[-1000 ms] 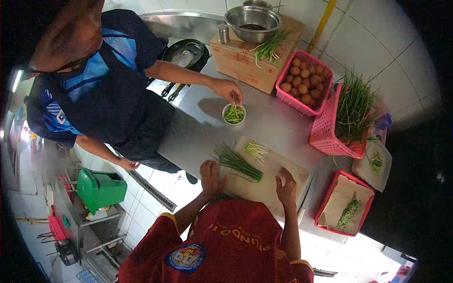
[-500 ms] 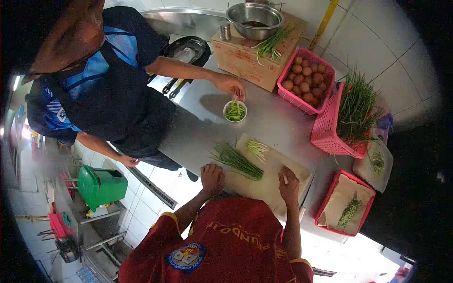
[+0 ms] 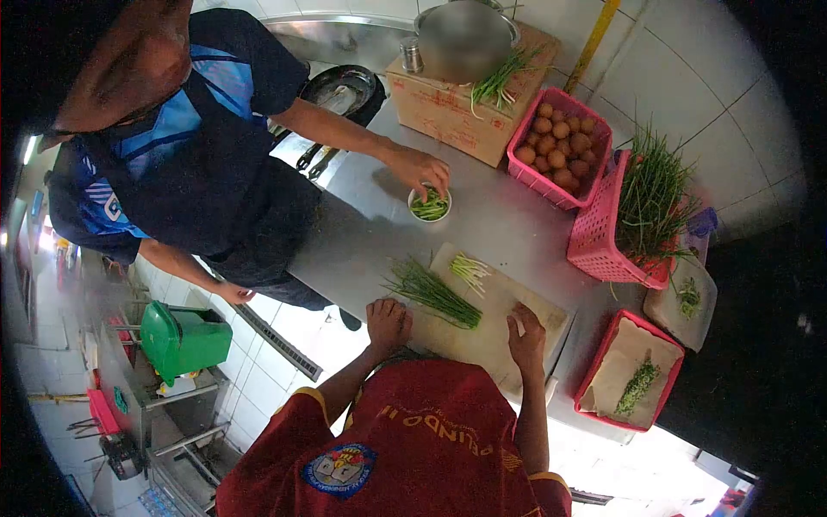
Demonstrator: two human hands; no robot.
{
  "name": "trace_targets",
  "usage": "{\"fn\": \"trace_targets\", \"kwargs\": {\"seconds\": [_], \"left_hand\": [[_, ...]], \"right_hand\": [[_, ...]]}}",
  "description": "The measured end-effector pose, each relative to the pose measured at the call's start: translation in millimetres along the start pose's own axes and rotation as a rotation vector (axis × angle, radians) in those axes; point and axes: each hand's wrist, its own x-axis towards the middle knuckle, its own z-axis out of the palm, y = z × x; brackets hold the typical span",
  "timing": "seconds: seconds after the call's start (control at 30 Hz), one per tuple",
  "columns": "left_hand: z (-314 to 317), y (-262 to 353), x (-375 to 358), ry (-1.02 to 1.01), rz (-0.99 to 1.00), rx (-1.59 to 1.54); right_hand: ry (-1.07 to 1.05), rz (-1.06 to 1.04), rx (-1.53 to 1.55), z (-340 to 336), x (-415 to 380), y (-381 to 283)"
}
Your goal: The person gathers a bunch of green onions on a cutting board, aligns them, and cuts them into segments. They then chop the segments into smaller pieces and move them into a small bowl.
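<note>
My left hand rests at the near edge of the steel counter, beside the left end of a pale cutting board, and holds nothing. On the board's right side lies my right hand, thumb apart from the fingers, nothing in it. Between both hands a bunch of green onion tops lies across the board, cut ends toward me. Just beyond are the cut white stalks. Across the counter, a co-worker's hand reaches fingertips into a small white bowl of chopped greens.
A pink basket of eggs and a pink basket of green onions stand at right. Nearer is a red tray with chopped herbs. Behind, a cardboard box carries a metal bowl. The co-worker stands at left.
The co-worker's hand has lowered over the small bowl, its fingers now reaching in. My hands and the green onions stay where they were.
</note>
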Motion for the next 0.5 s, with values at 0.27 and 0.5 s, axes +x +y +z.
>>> {"fn": "trace_targets", "kwargs": {"seconds": [0.27,0.5], "left_hand": [[0.2,-0.3,-2.5,-0.040,-0.033,-0.013],[-1.5,1.8,-1.8,-0.060,-0.043,0.033]], "right_hand": [[0.025,-0.083,-0.053,1.6,-0.6,4.8],[0.020,-0.070,0.002,0.3,-0.1,1.5]]}}
